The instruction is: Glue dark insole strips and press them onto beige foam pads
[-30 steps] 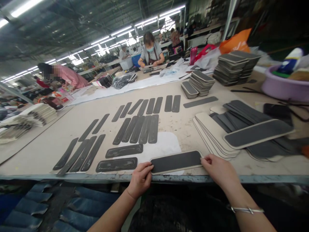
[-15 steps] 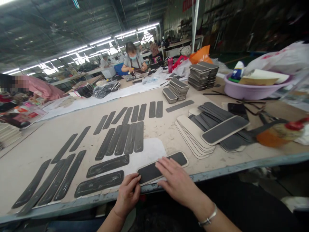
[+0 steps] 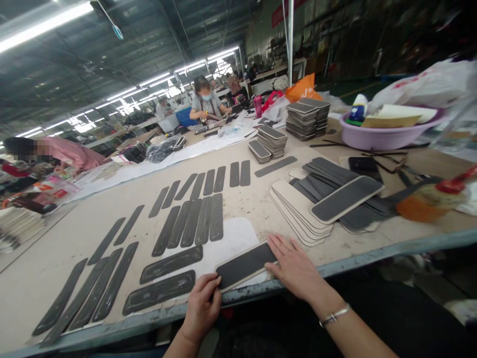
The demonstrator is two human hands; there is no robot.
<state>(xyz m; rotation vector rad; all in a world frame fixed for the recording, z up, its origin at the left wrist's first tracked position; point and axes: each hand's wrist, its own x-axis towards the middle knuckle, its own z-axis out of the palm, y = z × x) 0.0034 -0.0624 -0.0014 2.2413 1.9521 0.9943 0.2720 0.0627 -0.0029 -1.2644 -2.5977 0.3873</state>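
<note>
L hand point(image 3: 203, 301): pinching panel point(image 3: 246, 266) end
R hand point(image 3: 292, 266): flat, opp. end
Panel: prob. nearly done
Strips point(image 3: 203, 221): fwd of L hand, prob. undone

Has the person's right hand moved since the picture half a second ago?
Yes. Judged against the white sheet, the right hand has shifted right, from the dark panel's middle to its right end.
</note>
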